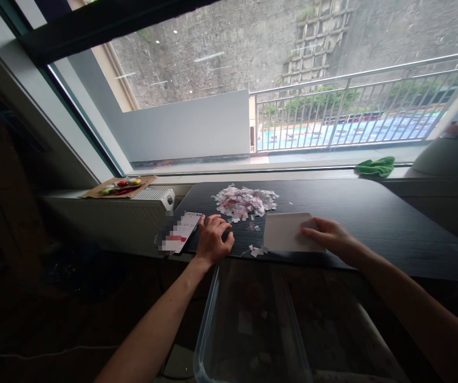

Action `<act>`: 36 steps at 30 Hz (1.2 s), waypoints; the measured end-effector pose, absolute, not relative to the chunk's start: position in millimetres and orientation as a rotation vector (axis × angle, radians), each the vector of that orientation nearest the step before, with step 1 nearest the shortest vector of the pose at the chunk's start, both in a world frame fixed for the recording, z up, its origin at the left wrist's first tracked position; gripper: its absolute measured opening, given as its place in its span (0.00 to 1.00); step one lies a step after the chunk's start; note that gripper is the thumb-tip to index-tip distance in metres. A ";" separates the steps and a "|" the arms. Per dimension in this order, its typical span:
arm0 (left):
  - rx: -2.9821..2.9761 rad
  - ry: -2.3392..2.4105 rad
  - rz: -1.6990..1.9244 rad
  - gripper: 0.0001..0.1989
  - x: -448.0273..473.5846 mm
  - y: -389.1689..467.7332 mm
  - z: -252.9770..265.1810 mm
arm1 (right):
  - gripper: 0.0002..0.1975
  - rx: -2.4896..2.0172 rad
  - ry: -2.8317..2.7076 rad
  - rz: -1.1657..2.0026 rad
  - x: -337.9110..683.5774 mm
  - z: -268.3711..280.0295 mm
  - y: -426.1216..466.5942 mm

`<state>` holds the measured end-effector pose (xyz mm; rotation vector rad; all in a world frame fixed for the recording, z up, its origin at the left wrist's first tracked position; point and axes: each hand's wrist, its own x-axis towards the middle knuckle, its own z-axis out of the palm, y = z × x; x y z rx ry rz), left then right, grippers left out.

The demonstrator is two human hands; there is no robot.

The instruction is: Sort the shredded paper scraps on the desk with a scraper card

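Note:
My right hand [330,238] grips the right edge of a thin white rectangular board [285,232], which is tilted low over the black tabletop [348,202]. A few loose paper scraps [257,250] lie by the board's lower left corner. My left hand [215,238] rests at the table's front edge, fingers bent and thumb apart, with nothing seen in it. Just left of that hand lies a phone [186,226] with a lit screen. Behind both hands is a heap of torn white and pinkish paper pieces [244,202].
Below the table edge stands a clear plastic bin [208,330] with some paper bits inside. A white radiator [109,218] on the left carries a cardboard sheet [93,192] with colourful items. A green cloth [375,167] lies on the windowsill by a pale rounded container [440,154].

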<state>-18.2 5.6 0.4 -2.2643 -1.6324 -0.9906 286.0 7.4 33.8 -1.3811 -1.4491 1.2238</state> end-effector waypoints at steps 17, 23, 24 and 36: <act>-2.248 -1.622 -1.004 0.06 -18.3 6.3 0.6 | 0.07 -1.520 -1.499 1.050 288.7 44.8 9.7; -2.258 -1.595 -0.990 0.06 -19.0 6.3 0.6 | 0.07 -1.561 -1.212 1.041 359.1 50.1 -0.7; -2.256 -1.586 -0.989 0.06 -19.4 6.5 0.4 | 0.07 -1.546 -1.184 1.039 362.3 51.7 -2.9; -2.234 -1.497 -0.955 0.07 -24.1 8.9 -1.0 | 0.11 -1.491 -1.178 1.178 379.1 54.4 -17.0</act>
